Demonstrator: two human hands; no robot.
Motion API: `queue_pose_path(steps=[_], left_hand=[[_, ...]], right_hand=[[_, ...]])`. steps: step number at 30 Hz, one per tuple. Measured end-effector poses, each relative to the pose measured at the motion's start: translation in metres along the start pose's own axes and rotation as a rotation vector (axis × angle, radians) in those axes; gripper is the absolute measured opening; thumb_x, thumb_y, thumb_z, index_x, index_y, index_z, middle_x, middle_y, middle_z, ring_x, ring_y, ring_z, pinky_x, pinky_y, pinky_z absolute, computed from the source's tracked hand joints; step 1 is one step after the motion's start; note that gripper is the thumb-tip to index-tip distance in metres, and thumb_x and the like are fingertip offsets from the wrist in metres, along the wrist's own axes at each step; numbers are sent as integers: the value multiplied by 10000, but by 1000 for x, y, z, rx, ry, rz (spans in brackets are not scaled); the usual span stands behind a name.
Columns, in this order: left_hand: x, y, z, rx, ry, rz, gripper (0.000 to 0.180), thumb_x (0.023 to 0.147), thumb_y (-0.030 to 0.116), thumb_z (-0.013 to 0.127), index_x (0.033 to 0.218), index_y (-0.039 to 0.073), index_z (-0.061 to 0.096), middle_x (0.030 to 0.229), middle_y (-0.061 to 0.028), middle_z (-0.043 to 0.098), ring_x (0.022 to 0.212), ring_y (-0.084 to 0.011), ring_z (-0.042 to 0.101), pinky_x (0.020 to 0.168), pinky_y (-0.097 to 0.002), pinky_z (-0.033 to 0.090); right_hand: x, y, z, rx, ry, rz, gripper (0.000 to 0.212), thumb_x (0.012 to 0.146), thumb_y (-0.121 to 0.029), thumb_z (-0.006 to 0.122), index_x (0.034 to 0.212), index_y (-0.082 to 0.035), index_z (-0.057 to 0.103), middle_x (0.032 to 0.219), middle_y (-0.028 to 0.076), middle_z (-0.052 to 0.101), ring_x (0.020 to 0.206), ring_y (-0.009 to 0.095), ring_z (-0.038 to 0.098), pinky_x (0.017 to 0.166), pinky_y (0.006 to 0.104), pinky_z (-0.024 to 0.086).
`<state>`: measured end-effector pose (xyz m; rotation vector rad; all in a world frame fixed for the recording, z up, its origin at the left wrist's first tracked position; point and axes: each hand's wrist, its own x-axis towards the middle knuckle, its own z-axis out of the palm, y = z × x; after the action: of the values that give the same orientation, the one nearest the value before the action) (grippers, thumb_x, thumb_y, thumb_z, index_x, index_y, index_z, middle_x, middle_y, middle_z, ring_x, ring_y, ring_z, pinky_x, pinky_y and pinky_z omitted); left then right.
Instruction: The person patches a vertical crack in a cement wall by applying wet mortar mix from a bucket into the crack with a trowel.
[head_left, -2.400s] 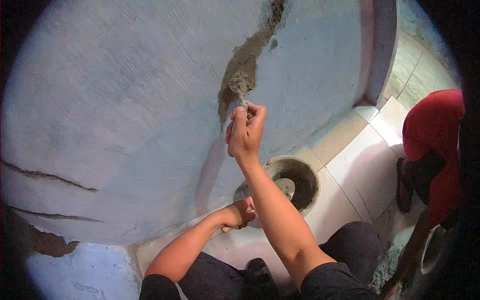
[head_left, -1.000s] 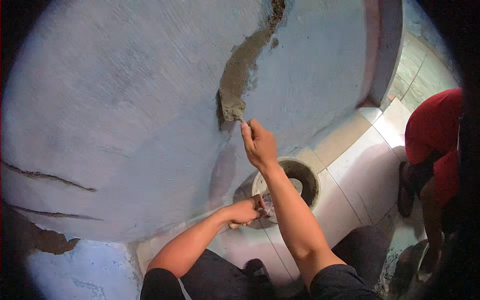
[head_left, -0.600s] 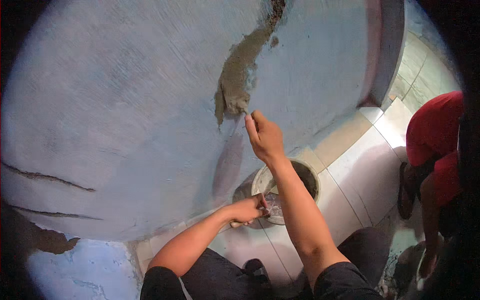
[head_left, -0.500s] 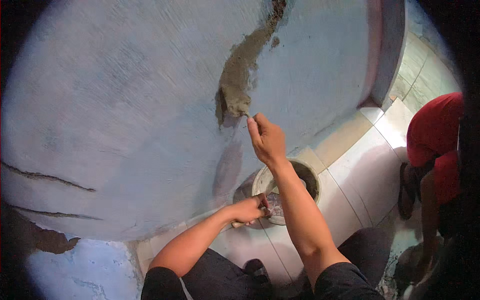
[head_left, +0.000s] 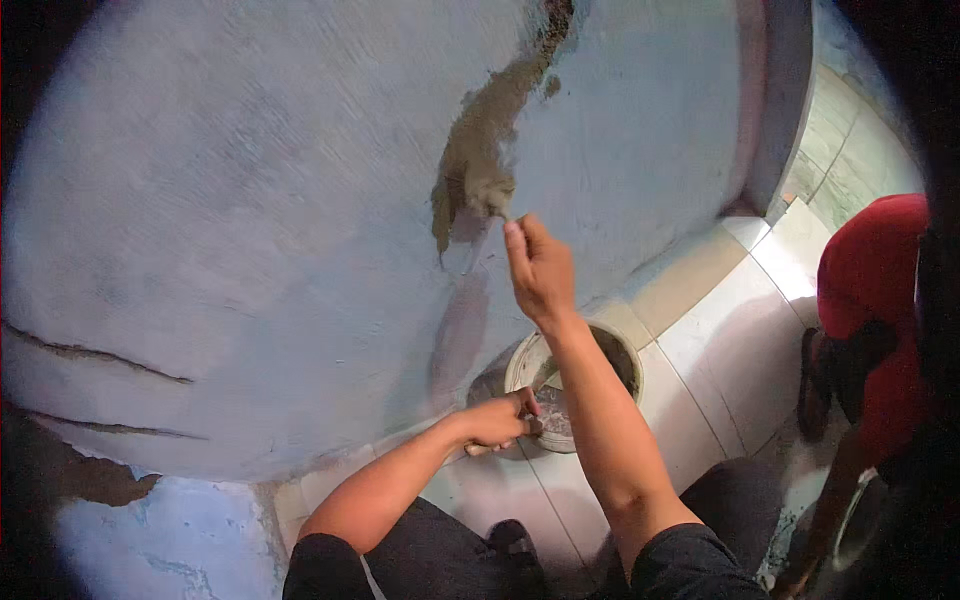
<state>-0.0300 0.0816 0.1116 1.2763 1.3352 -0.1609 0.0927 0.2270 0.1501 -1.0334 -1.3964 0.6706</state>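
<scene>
Your right forearm (head_left: 600, 420) hides part of the bucket (head_left: 620, 350). What your left hand (head_left: 500, 420) grips is too covered to identify. The person in red (head_left: 870, 300) is cut off by the dark rim.

Person in red shirt (head_left: 868, 290) crouching at right; pale floor tiles (head_left: 720, 350); wall cracks (head_left: 95, 352)

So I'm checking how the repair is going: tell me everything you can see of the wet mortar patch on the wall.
The mortar patch is a grey-brown, rough, damp-looking streak on the pale blue wall. It runs down from the picture's top edge, narrow above and widening to a lumpy blob at its lower end, with a small separate dab beside it. The right hand reaches its lower edge with its fingertips; whether it holds a tool cannot be told.
</scene>
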Motion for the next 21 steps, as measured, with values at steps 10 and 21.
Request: queue_pose_path(steps=[10, 21], left_hand=[[1, -1, 0, 22, 28, 69, 364, 1012, 257, 639, 1203, 8, 456, 765, -63, 572, 552, -150, 518, 482, -346, 442], [-3, 8, 0, 33, 14, 4, 327, 1002, 177, 607, 1234, 6, 452, 695, -20, 529, 543, -129, 505, 487, -333, 428]], right_hand=[[-8, -2, 4, -33, -49, -17, 361, 1037, -370, 544, 865, -54, 529, 699, 200, 595, 710, 469, 593, 599, 518, 431], [9, 0, -6, -46, -9, 4, 369, 1051, -396, 540, 893, -63, 522, 717, 198, 599, 702, 464, 582, 609, 498, 431]])
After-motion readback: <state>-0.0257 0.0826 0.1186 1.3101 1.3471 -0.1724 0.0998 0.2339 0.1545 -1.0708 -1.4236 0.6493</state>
